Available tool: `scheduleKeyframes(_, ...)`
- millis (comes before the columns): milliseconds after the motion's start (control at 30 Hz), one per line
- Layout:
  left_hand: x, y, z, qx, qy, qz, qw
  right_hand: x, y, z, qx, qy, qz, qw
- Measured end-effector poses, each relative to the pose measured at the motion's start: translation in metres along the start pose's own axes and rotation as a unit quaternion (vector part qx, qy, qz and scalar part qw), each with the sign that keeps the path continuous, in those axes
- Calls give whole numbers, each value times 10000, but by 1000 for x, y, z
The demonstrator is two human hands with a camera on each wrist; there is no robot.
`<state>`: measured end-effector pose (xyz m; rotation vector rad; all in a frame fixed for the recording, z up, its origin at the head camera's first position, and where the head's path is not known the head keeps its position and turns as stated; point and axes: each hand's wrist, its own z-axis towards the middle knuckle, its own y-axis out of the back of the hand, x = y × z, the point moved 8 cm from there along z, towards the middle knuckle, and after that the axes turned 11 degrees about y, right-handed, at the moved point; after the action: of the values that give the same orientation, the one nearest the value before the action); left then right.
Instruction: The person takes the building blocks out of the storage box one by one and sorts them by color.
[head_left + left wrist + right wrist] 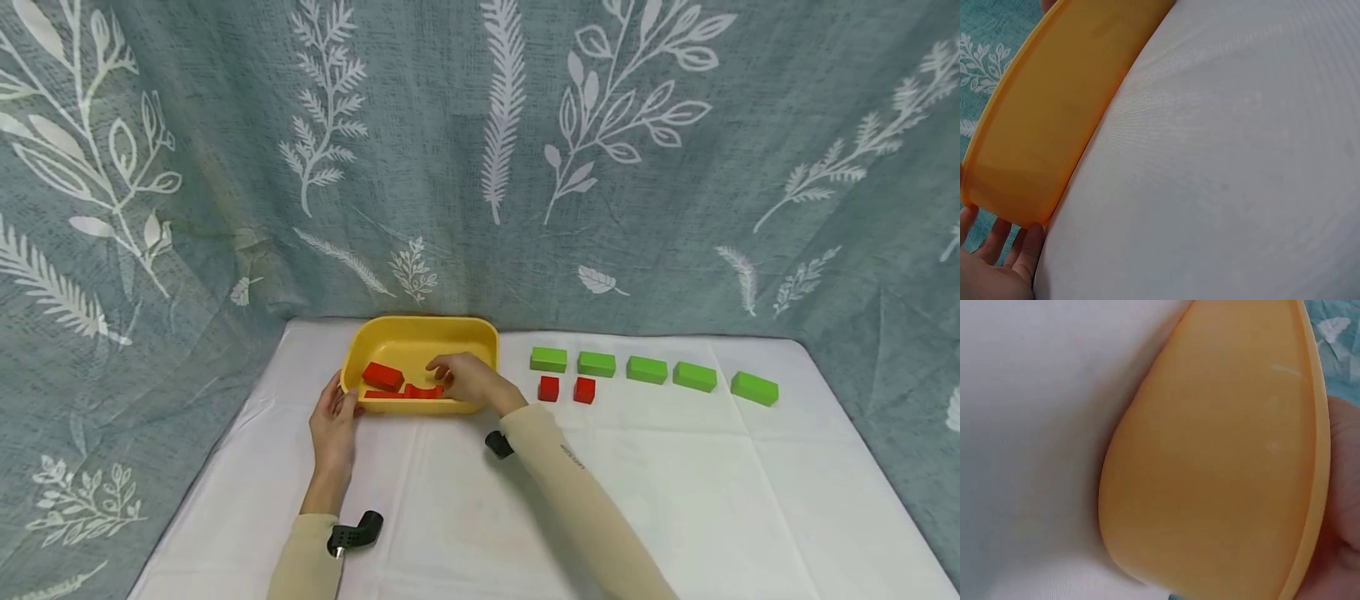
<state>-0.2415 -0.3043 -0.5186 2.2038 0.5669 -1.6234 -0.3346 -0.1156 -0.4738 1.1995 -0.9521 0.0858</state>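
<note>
A yellow bin (420, 406) stands near the back of the white table, with red blocks lying along its near side. One red block (383, 377) rests tilted on the left, and a notched red piece (423, 392) lies close to my right hand. My left hand (334, 421) holds the bin's left near corner; the left wrist view shows several fingertips (1032, 240) against the outer wall. My right hand (471, 379) reaches over the near rim into the bin, fingers bent downward. Whether they pinch a block is hidden; the right wrist view mostly shows the bin wall (1210, 456).
Right of the bin, several green blocks (597, 364) form a row along the back of the table. Two small red blocks (549, 388) (584, 390) sit before the row's left end. A patterned teal curtain (465, 167) hangs behind the white cloth (675, 492).
</note>
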Motion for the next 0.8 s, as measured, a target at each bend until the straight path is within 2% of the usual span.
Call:
scheduleKeyframes(200,0,1,0,-27,-118,-15,9999,-2,-5,4,23,-99,95,9999)
scheduleKeyframes(400,1,0,1,-22,-125,-12,9999,0,5,1,-466,121,232,9986)
scheduleKeyframes(600,2,-1,3,15,-120,5,9999,2,25,-17,-986,182,760,9921)
scheduleKeyframes(800,1,1,3,-53,-122,85,9999,-4,52,-47,-1593,282,1248,9789)
